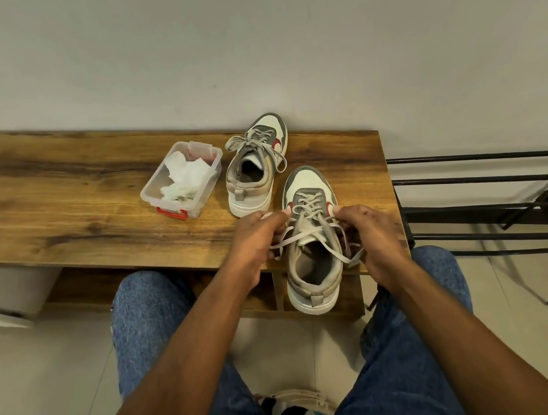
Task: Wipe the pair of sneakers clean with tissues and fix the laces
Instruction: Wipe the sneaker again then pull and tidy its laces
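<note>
Your left hand (256,240) and right hand (370,230) each pinched a soft, limp lace (307,234) of the light near sneaker (312,261); hold near the eyelets.

Our left hand (255,240) and right hand (374,231) pinch laces (310,208) of near sneaker (310,237) on wooden bench (57,199); far sneaker (257,164) beside tissue box (182,180).

The bench (56,185) is spanning the frame's middle left to centre right. The container (182,180) is sitting on it at centre, with tissues (186,178) lying inside. The far sneaker (257,164) is standing just right of the container. The near sneaker (310,237) is sitting lower right of it, overhanging the bench's near edge. A rack (492,201) is standing at the right edge.
</note>
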